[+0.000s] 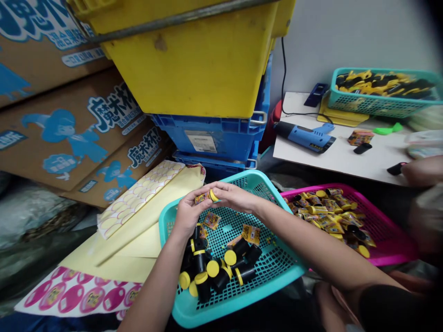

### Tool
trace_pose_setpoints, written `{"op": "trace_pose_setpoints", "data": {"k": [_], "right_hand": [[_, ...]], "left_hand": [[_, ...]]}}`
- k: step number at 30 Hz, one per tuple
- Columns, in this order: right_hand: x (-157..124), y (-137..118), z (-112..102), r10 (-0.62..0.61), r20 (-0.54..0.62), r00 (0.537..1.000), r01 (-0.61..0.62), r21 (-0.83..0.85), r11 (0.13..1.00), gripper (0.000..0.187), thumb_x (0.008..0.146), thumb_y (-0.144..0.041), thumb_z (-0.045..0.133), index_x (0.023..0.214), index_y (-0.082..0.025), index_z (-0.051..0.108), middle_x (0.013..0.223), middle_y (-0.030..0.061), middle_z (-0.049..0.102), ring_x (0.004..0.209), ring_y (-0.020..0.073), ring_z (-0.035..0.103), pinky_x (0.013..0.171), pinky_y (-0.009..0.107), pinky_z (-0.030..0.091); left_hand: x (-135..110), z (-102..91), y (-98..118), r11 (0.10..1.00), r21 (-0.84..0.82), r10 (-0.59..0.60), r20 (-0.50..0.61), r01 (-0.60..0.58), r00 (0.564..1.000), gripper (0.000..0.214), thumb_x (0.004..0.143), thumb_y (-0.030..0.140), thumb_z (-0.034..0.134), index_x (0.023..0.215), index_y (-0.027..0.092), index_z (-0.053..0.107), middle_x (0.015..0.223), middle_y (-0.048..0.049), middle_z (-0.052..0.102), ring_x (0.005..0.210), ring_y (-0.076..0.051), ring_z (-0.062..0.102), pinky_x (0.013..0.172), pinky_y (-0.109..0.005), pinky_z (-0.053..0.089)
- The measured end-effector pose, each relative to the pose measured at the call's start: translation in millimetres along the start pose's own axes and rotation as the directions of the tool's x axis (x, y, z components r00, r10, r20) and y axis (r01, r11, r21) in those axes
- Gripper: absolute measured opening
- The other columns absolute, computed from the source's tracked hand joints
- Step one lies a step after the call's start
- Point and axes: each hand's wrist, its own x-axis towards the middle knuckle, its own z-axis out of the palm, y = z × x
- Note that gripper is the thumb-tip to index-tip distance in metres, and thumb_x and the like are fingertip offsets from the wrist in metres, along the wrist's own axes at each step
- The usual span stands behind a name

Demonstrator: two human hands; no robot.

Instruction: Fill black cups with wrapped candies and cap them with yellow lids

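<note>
Both my hands hold one small canister (202,198) with a printed wrapper and a yellow cap, above the far part of a turquoise plastic basket (221,313). My left hand (187,214) grips its wrapped body, and my right hand (233,196) has its fingers at the yellow-capped end. Below them in the basket lie several black canisters (204,288) with yellow caps, some upright and some tipped over. Small printed packets (251,234) are scattered among them.
At my right, a pink basket (391,240) holds many wrapped canisters. On the white table (301,154) lie a blue heat gun (304,136) and another turquoise basket (377,105). Sticker sheets (86,295) spread left. Yellow (194,69) and blue crates stand ahead. Another person's hand (422,170) shows at right.
</note>
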Motion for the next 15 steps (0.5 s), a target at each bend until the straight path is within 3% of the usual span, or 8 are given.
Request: {"op": "trace_pose_setpoints", "data": {"k": [6,10,13,15], "right_hand": [[10.1,17.3,7.0,-0.103,-0.099,0.99,0.105,0.016,0.994,0.04,0.072,-0.045,0.074,0.092,-0.016,0.057,0.083,0.0005,0.061,0.076,0.0111,0.059,0.074,0.026,0.048],[7.9,4.6,0.5,-0.057,-0.116,0.992,0.059,0.02,0.998,0.043,0.083,-0.058,0.054,0.088,-0.015,0.058,0.082,0.0043,0.062,0.075,0.0138,0.061,0.071,0.028,0.05],[6.2,-2.6,-4.0,0.019,-0.236,0.972,-0.082,-0.262,0.962,0.042,0.093,-0.05,0.037,0.085,-0.014,0.058,0.08,0.0061,0.063,0.067,0.0136,0.06,0.06,0.026,0.049],[4.8,0.4,-1.2,0.042,-0.268,0.962,-0.194,-0.568,0.8,0.036,0.094,-0.042,0.039,0.082,-0.014,0.059,0.076,0.0049,0.063,0.063,0.0133,0.059,0.058,0.026,0.047]], "left_hand": [[-1.4,1.5,1.1,0.997,-0.068,-0.04,0.025,0.041,0.999,0.036,0.054,0.025,0.085,0.088,0.019,0.073,0.093,-0.0052,0.074,0.08,-0.018,0.067,0.072,-0.03,0.056],[-1.5,1.6,0.0,0.993,-0.113,-0.017,0.065,0.024,0.998,0.033,0.062,0.031,0.081,0.09,0.02,0.07,0.086,-0.0033,0.071,0.07,-0.014,0.063,0.062,-0.025,0.052],[-1.1,-1.6,1.8,0.988,-0.154,0.0,0.091,0.014,0.996,0.029,0.07,0.037,0.075,0.093,0.021,0.067,0.079,-0.0009,0.064,0.061,-0.011,0.055,0.053,-0.021,0.045],[-2.0,-1.3,7.4,0.985,-0.172,0.004,0.1,0.013,0.995,0.025,0.073,0.038,0.071,0.092,0.022,0.065,0.078,-0.0008,0.06,0.06,-0.011,0.051,0.051,-0.021,0.042]]}}
